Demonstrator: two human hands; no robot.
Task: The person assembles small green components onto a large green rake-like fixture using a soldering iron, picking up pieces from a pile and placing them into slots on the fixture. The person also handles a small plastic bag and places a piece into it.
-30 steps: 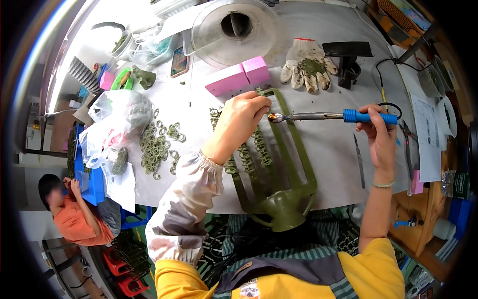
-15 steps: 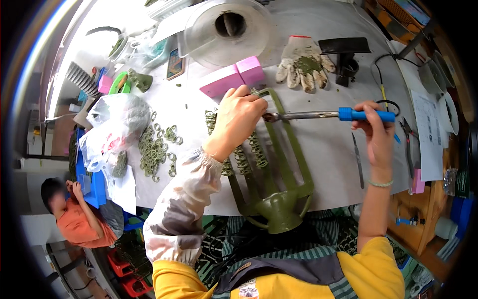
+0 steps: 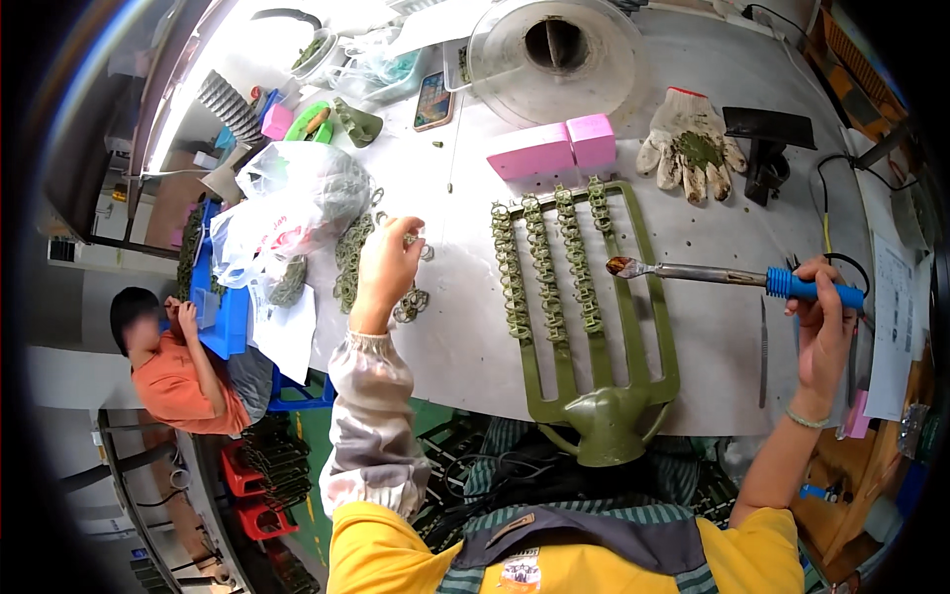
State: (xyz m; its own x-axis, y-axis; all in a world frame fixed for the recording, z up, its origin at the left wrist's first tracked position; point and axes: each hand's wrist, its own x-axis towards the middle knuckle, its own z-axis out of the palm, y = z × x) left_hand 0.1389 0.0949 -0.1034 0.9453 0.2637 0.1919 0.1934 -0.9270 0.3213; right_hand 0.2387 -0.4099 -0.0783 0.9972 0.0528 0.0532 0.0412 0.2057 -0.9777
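While the right hand [image 3: 821, 327] grips a blue-handled soldering iron [image 3: 727, 277] (tip over the green rack [image 3: 594, 327]), the left hand [image 3: 386, 262] pinches small green rings [image 3: 411, 302] beside it.

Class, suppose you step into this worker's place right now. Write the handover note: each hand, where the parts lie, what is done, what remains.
Left hand: over the loose pile of green rings beside the plastic bag, fingers closed on one or more of them.
Right hand: grips the blue-handled soldering iron, tip raised above the green fork-shaped rack.
Done: rings are threaded in rows on the upper parts of four prongs.
Left: the lower prongs are bare; many loose rings remain on the table.
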